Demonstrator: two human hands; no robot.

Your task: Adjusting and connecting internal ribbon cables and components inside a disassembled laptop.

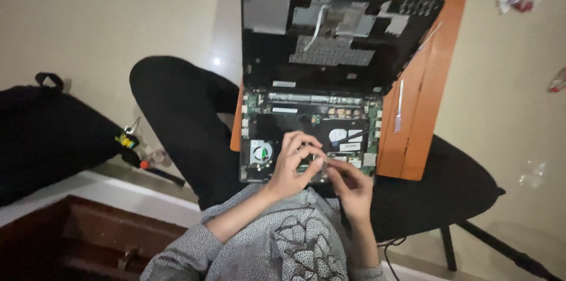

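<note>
We look down on an opened laptop base (pixel 309 133) lying on a wooden board (pixel 421 110) that rests across our lap and a black chair (pixel 460 186); its circuit board and round fan (pixel 260 152) are bare, and the lifted top cover (pixel 339 33) leans away at the far side. Our left hand (pixel 295 166) rests on the near edge of the base, fingers curled and pressed toward a small part near the middle. Our right hand (pixel 348 183) meets it just beside, fingertips pinched together on something too small to tell. A black bag (pixel 47 133) lies well apart on the left
</note>
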